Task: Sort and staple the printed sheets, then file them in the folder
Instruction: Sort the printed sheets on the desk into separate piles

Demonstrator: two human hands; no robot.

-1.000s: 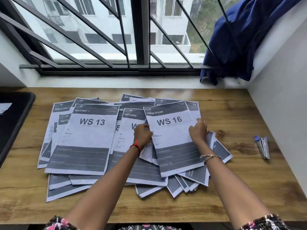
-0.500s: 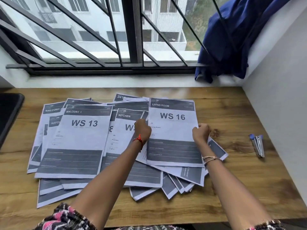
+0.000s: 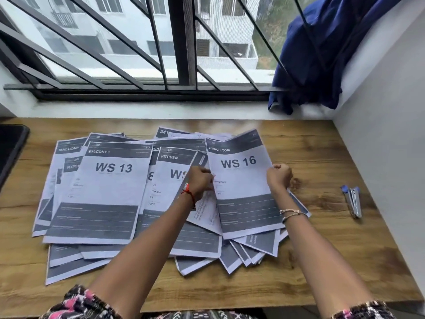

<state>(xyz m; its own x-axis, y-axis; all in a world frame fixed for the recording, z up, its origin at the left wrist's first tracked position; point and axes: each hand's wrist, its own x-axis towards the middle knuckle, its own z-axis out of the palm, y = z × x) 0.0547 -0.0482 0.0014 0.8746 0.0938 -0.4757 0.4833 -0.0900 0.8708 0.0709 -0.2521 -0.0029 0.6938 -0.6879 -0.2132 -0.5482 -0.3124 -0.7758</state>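
Pinching WS 16 sheet, both hands' fingers

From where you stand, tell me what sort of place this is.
Probably a home workspace in a flat: wooden desk under a barred window facing an apartment block, printed sheets and a stapler on it.
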